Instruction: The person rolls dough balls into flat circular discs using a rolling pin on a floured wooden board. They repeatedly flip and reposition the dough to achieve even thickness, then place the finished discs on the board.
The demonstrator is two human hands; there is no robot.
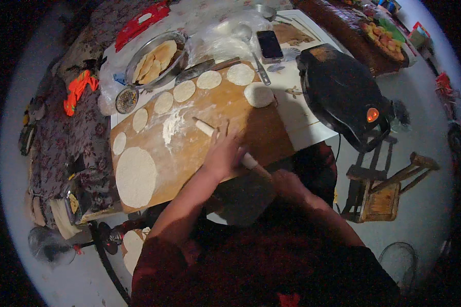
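Note:
A wooden rolling pin (249,161) slants over the near edge of a floured wooden board (192,161). My right hand (290,186) grips its near handle, beyond the board's edge. Around the middle of the pin is my left hand (224,149), its fingers lying across the wood. Loose flour (173,128) is spread left of the pin's far end. Several small flattened dough rounds (184,91) line the board's far and left edges. One large rolled-out dough sheet (136,177) covers the near left corner. A thicker dough round (258,94) lies at the far right corner.
Right of the board stands a black electric griddle (342,92), lid down, its orange light lit. Behind are a metal basin (182,57) of cooked flatbreads (155,61), a knife (196,71), a slotted ladle (261,69) and a phone (269,45). A seed bowl (126,100) sits left; a wooden stool (380,199) right.

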